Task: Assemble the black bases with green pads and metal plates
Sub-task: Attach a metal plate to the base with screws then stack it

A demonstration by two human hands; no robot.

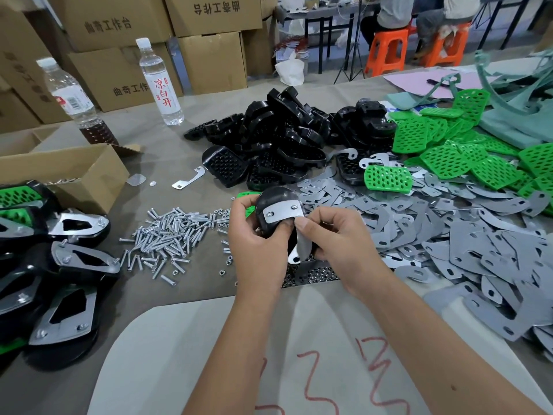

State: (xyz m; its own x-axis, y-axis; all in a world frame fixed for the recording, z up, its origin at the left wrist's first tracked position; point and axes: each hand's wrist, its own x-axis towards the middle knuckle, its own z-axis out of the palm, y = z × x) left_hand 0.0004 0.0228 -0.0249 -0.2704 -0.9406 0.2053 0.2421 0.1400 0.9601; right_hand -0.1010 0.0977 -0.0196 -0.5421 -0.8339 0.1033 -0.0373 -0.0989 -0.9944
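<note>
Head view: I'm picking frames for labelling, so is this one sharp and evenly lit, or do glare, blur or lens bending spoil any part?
Head view: lighting soft and even, shadows faint; the hands and the black base they hold are sharp; mild glare on the metal plate and screws; wide-angle bending curves the table edge and cardboard boxes; far stools look slightly soft.

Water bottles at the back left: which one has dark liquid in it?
The left bottle, nearer the cardboard box: dark brown liquid fills its bottom part. The taller bottle, with red characters on its label, holds only clear liquid.
</note>
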